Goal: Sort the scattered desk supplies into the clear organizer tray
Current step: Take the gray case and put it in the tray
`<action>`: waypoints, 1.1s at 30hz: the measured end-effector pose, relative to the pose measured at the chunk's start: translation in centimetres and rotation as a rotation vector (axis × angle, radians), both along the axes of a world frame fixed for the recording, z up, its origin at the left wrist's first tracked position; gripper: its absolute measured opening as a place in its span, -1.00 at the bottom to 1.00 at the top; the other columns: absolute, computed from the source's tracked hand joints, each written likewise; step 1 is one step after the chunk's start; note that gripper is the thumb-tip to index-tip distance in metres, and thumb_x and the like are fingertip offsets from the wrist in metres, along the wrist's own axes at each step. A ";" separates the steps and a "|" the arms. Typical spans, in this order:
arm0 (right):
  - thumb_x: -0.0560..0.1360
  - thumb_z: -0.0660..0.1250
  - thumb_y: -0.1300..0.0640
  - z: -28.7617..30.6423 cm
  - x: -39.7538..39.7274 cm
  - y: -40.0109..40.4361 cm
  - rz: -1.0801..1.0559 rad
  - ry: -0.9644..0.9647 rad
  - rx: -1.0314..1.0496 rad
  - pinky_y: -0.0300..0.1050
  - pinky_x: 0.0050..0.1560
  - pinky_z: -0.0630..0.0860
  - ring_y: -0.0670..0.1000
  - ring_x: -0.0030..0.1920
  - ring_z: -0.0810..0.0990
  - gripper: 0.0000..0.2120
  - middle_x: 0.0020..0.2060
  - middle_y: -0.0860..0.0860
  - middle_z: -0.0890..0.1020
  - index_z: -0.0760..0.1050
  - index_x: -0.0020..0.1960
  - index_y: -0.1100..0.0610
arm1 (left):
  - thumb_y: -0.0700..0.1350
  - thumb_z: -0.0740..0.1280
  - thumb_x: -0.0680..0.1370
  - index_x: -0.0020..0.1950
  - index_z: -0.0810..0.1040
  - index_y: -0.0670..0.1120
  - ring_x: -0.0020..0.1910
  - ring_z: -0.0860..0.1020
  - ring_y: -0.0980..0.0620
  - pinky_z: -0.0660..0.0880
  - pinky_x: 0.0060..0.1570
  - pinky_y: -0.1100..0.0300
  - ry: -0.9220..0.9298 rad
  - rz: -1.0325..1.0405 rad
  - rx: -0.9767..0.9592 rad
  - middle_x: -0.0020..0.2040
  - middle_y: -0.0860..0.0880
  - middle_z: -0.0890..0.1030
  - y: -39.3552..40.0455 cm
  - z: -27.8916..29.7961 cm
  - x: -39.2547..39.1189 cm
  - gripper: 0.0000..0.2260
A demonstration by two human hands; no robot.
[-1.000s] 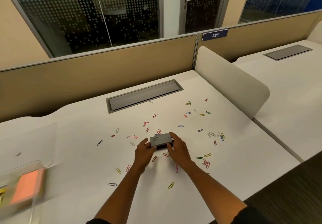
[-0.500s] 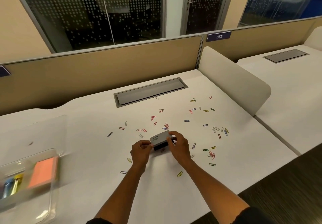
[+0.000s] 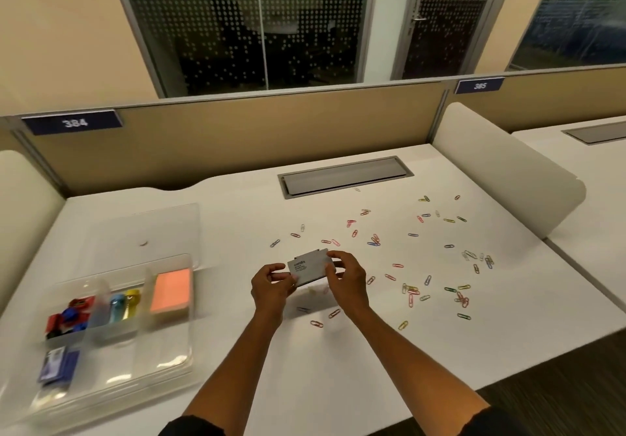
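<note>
A small grey box (image 3: 310,267) is held above the white desk (image 3: 338,351) between both hands. My left hand (image 3: 272,285) grips its left end and my right hand (image 3: 345,281) pinches its right end. Several coloured paper clips (image 3: 411,291) lie scattered over the desk, mostly to the right of the hands and behind them. The clear organizer tray (image 3: 162,364) sits at the left. It holds an orange sticky note pad (image 3: 171,291), blue and yellow highlighters (image 3: 123,305), red and blue binder clips (image 3: 69,315) and a blue packet (image 3: 57,366).
The tray's clear lid (image 3: 149,232) lies behind the tray. A grey cable hatch (image 3: 345,176) is set into the desk at the back. A beige partition (image 3: 237,137) closes the back, and a curved white divider (image 3: 501,171) stands at the right.
Both hands have lifted the grey box off the desk and tilted it up. The view has swung left, bringing the whole tray into sight.
</note>
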State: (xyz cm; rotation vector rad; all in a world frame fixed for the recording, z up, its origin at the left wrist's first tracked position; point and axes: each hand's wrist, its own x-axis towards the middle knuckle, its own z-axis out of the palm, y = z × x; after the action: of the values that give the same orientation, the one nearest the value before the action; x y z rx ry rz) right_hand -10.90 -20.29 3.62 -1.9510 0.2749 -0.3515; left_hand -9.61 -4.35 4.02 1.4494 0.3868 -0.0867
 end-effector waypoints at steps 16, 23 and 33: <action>0.45 0.41 0.21 2.1 1.1 16.2 0.117 0.090 0.314 -0.46 -0.14 0.49 -0.08 -0.04 0.62 -0.76 -0.05 -0.04 0.66 0.57 0.11 0.11 | -0.49 0.39 0.35 -0.08 0.55 -0.17 -0.12 0.62 -0.13 0.61 -0.21 0.17 -0.131 0.189 -0.046 -0.13 -0.19 0.64 16.5 2.2 -2.5 -0.72; 0.48 0.38 0.27 2.1 1.1 23.0 0.273 0.161 0.519 -0.07 0.00 0.62 0.01 -0.14 0.69 -0.87 -0.10 0.08 0.69 0.60 -0.03 0.08 | -0.42 0.41 0.36 -0.11 0.55 -0.14 -0.09 0.64 -0.03 0.59 -0.17 0.13 -0.142 0.250 0.097 -0.12 -0.11 0.67 23.3 2.6 -3.8 -0.78; 0.52 0.32 0.23 2.3 0.1 32.2 0.595 0.145 -0.025 -0.18 -0.02 0.58 -0.02 -0.07 0.64 -0.82 -0.03 0.02 0.68 0.61 0.09 0.12 | -0.27 0.35 0.51 0.17 0.53 -0.16 0.11 0.55 -0.09 0.50 0.09 0.12 -0.191 0.365 0.771 0.14 -0.14 0.58 33.1 1.5 -7.2 -0.76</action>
State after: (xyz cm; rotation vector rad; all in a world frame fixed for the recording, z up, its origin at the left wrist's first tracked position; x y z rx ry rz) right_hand -10.80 11.88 5.93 -1.9816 -0.2226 0.1763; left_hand -16.77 28.76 5.50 2.0914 0.5539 0.5465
